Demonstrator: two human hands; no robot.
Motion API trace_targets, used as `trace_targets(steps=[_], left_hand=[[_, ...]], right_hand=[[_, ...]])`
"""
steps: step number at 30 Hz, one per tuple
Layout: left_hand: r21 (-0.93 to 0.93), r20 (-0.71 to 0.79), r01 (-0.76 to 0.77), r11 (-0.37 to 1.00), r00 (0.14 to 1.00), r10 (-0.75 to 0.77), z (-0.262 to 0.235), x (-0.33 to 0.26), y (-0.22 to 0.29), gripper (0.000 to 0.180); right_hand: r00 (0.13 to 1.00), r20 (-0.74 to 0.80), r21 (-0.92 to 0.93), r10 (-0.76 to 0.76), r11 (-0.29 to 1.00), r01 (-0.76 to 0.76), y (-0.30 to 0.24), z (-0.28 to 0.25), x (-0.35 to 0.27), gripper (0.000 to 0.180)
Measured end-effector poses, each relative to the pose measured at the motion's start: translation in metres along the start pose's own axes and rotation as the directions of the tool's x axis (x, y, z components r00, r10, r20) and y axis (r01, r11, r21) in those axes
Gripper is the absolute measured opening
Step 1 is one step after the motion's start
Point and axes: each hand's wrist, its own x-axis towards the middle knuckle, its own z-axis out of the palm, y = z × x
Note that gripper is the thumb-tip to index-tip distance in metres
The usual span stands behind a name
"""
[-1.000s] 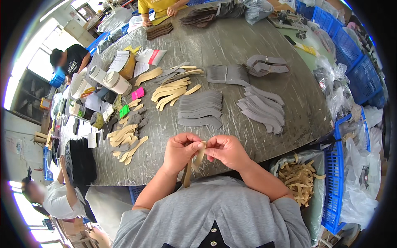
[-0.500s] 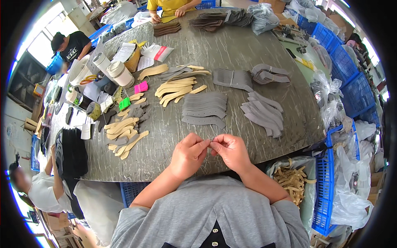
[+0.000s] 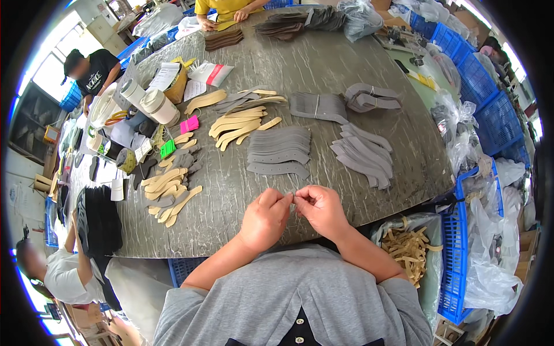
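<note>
Over the table's near edge, my left hand point(image 3: 265, 218) and my right hand point(image 3: 320, 210) meet fingertip to fingertip. Both are closed in a pinch, and whatever sits between them is too small to make out. Just beyond them lies a fanned row of grey curved strips point(image 3: 278, 147) with small holes along the nearest one. To its right is a looser fan of grey strips point(image 3: 363, 154). Farther back rest a tied grey bundle point(image 3: 318, 107) and a second tied bundle of curved strips point(image 3: 372, 98).
Tan curved strips point(image 3: 239, 124) and a mixed tan-and-grey pile point(image 3: 167, 193) lie left. Behind them stand a white jar point(image 3: 160, 108) and a green tag bundle point(image 3: 167, 149). A lined bin of tan scraps point(image 3: 407, 254) and blue crates point(image 3: 453, 259) are right. Co-workers sit around the table.
The view has shifted slightly, so the table's things appear a little farther left. My hands stay together at nearly the same place, still pinched.
</note>
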Motion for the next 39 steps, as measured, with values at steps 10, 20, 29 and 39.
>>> trace_targets(steps=[10,20,29,39], left_hand=[[-0.274,0.011,0.168,0.947,0.985,-0.171,0.005,-0.004,-0.003,0.021],[-0.396,0.097,0.065,0.916,0.995,-0.028,-0.008,0.000,-0.015,0.017],[-0.530,0.099,0.593,0.607,0.753,-0.650,-0.019,-0.014,-0.048,0.005],[-0.794,-0.004,0.485,0.368,0.600,-0.800,-0.048,0.001,-0.054,0.025]], right_hand=[[0.971,0.170,0.424,0.168,0.877,-0.226,0.018,-0.007,0.005,0.007],[0.989,-0.098,0.719,0.114,0.694,-0.009,0.013,-0.023,-0.014,0.010],[0.850,-0.510,-0.609,0.132,0.642,-0.465,0.149,-0.261,-0.215,0.009],[0.924,0.174,-0.839,-0.340,0.440,0.319,0.025,-0.027,0.040,0.057]])
